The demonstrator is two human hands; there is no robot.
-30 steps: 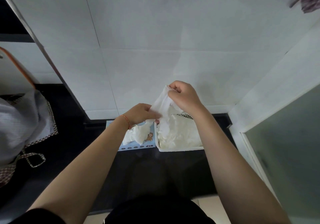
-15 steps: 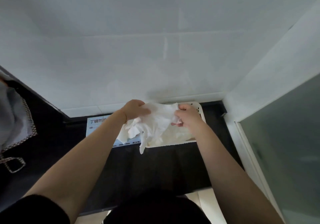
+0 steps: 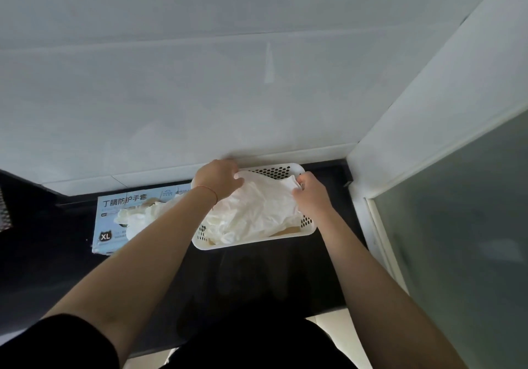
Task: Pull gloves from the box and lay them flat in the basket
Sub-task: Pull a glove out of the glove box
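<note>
Head view shows us holding a white glove spread over the white perforated basket, which sits on the dark counter against the wall. Our left hand grips one far corner of it with curled fingers, and our right hand pinches the opposite edge. We judge the glove feather-light, limp and a little clingy, so it will wrinkle or fold unless we keep it stretched by its edges while lowering it. More gloves lie piled beneath it in the basket. Just left of the basket lies the blue glove box, with gloves bulging from its opening. White tiled wall rises behind, and a frosted glass panel stands at right.
</note>
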